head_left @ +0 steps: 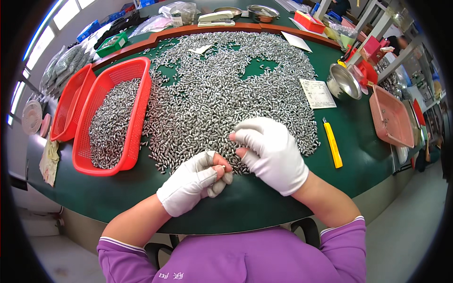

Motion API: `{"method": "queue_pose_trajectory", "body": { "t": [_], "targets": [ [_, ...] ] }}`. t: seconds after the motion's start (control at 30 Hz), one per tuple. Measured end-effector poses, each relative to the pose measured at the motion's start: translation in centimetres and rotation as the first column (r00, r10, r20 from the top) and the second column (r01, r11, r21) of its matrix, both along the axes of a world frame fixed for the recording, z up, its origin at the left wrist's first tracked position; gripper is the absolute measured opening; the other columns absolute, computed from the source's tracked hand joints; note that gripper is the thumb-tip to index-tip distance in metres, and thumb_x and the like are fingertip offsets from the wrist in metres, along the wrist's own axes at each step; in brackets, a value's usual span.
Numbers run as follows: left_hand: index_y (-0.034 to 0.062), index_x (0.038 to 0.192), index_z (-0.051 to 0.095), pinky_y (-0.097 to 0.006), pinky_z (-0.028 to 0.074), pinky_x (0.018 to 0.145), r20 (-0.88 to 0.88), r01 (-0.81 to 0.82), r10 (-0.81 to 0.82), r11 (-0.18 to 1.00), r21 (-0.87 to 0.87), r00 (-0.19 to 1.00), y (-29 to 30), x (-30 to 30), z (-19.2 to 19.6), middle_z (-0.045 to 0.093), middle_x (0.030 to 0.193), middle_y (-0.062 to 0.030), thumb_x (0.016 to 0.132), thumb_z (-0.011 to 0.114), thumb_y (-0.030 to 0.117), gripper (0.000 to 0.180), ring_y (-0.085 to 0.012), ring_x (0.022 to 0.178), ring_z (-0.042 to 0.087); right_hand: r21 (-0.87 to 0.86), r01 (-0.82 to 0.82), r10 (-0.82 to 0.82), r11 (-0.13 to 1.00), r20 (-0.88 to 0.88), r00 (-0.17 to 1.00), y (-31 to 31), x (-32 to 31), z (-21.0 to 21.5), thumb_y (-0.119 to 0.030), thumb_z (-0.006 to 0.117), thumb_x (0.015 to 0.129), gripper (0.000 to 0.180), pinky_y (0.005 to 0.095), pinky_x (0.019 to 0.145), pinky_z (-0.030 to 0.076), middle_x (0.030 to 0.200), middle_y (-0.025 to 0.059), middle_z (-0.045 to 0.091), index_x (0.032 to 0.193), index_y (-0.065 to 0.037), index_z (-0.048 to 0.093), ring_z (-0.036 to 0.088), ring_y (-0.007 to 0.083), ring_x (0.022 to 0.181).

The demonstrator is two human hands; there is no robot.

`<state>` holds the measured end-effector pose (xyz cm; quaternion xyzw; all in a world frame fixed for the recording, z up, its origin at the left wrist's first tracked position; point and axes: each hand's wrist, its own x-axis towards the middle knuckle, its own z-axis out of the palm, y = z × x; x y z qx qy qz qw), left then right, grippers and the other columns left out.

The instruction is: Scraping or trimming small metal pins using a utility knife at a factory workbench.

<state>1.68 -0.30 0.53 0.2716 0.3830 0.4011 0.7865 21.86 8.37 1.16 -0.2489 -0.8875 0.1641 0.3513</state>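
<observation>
A wide layer of small silvery metal pieces [203,108], bullet-shaped, covers the middle of the green table. At its near edge my left hand [193,181] is closed, thumb and forefinger pinched together. Whatever sits between those fingertips is too small to make out. My right hand [271,155] hovers over the near right part of the pieces, fingers curved and thumb held apart from them, with nothing visible in the gap. Both hands wear white gloves that leave some fingertips bare. To the left, a red plastic basket [146,89] holds a heap of similar pieces.
Another red basket [71,104] stands farther left. A yellow utility knife [332,144], a printed paper slip [317,93] and a steel bowl [343,81] lie to the right, with a pink tray [391,115] beyond. A brown wooden rail [188,30] borders the far side.
</observation>
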Motion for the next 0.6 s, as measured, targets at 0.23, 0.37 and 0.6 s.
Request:
{"method": "queue_pose_trajectory", "body": {
  "t": [0.23, 0.37, 0.6],
  "targets": [
    [0.007, 0.105, 0.058, -0.022, 0.04, 0.062, 0.033, 0.011, -0.012, 0.999, 0.047, 0.999, 0.0, 0.0, -0.4, 0.061, 0.092, -0.0051, 0.095, 0.065, 0.031, 0.027, -0.0088, 0.067, 0.048, 0.076, 0.136, -0.149, 0.988, 0.204, 0.968, 1.6, 1.0, -1.5, -0.01, 0.073, 0.072, 0.014, 0.0392, 0.081, 0.052, 0.095, 0.009, 0.066, 0.082, -0.006, 0.065, 0.063, 0.0299, 0.09],
    [0.007, 0.107, 0.058, -0.022, 0.04, 0.064, 0.041, 0.003, -0.004, 1.0, 0.022, 0.999, 0.0, -0.1, -0.5, 0.062, 0.094, -0.005, 0.095, 0.065, 0.032, 0.029, -0.0088, 0.069, 0.048, 0.101, 0.132, -0.147, 0.986, 0.155, 0.977, 1.5, 0.8, -1.2, -0.007, 0.072, 0.072, 0.011, 0.0391, 0.078, 0.052, 0.092, 0.0088, 0.066, 0.081, -0.006, 0.064, 0.063, 0.0297, 0.088],
    [0.0085, 0.117, 0.053, -0.023, 0.043, 0.074, 0.113, 0.058, -0.063, 0.997, 0.044, 0.992, 0.0, -0.4, -0.9, 0.061, 0.102, -0.0022, 0.093, 0.067, 0.025, 0.032, -0.0088, 0.08, 0.052, 0.093, -0.219, 0.229, 0.971, -0.112, 0.967, 0.3, -0.6, 0.9, -0.003, 0.078, 0.062, 0.026, 0.04, 0.065, 0.053, 0.087, 0.0116, 0.064, 0.081, -0.004, 0.061, 0.065, 0.032, 0.08]
  ]
}}
